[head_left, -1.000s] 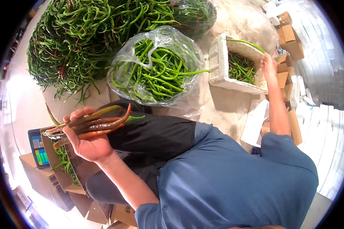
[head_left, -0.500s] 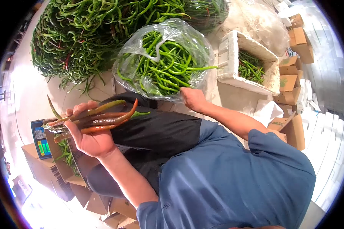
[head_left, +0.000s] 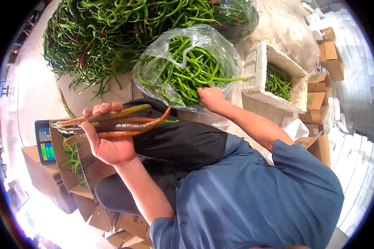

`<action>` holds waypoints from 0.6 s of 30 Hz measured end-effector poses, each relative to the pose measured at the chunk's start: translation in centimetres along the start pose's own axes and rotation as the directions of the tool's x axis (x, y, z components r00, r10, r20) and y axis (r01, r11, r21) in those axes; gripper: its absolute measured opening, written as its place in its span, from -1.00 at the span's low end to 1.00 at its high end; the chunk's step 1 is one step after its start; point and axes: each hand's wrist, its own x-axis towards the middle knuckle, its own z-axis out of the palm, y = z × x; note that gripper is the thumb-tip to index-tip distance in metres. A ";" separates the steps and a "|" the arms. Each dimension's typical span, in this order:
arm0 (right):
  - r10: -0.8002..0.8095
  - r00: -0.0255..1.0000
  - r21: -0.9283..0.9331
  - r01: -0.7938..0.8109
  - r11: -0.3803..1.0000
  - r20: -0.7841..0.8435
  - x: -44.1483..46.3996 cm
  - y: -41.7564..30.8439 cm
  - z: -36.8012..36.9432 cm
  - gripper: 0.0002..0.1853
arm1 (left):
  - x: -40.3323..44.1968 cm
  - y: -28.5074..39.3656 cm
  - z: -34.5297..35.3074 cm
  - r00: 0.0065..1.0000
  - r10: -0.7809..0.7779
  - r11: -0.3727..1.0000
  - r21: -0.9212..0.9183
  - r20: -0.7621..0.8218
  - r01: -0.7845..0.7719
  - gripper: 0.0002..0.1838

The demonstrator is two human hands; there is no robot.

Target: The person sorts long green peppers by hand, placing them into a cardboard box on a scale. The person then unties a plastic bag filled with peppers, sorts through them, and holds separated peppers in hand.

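My left hand (head_left: 112, 143) is closed around a bunch of long chili peppers (head_left: 126, 126), reddish-orange, brown and green, held above my dark-trousered leg. Its fingers curl over one side, with the thumb on the other. My right hand (head_left: 212, 98) is at the near edge of a clear plastic bag (head_left: 147, 81), touching the bright green chili peppers (head_left: 183, 72) in it. The right fingers are curled closed; what lies in them is hidden. One long green pepper sticks out past the bag's right side.
A large heap of darker green chili peppers (head_left: 91, 41) lies beyond the bag. A white foam box (head_left: 253, 74) with peppers stands to the right. At left are a scale display (head_left: 45, 142) and a cardboard box (head_left: 89, 164) holding green peppers. More cartons (head_left: 330, 54) line the right.
My right hand has moved from the bag's near edge farther in, onto the green peppers. My left hand still holds its bunch. The whole view has shifted slightly.
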 end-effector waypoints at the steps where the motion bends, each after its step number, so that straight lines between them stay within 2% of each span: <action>1: -0.010 0.998 -0.020 0.011 1.000 0.067 0.6 -0.4 -1.0 -0.90 | 0.0 0.0 0.0 1.000 0.007 1.000 0.001 -0.013 -0.007 -0.73; 2: -0.001 0.984 -0.055 0.011 0.998 0.178 1.1 -0.8 -2.2 -0.85 | 0.0 0.0 -0.1 1.000 0.012 1.000 0.008 -0.006 -0.012 -0.72; 8: -0.018 0.914 -0.167 0.093 0.982 0.405 2.4 0.2 -2.1 -0.83 | -0.1 0.2 -0.2 0.998 0.062 0.997 0.035 -0.001 -0.062 -0.70; 15: -0.171 0.895 -0.108 0.235 0.966 0.413 3.2 -0.4 -4.1 -0.80 | -0.3 0.2 -0.4 0.998 0.056 0.998 -0.015 0.021 -0.055 -0.70; 18: -0.175 0.906 -0.062 0.215 0.975 0.384 3.1 -1.2 -3.1 -0.76 | -0.2 0.2 -0.3 0.998 0.051 0.999 -0.009 0.024 -0.051 -0.70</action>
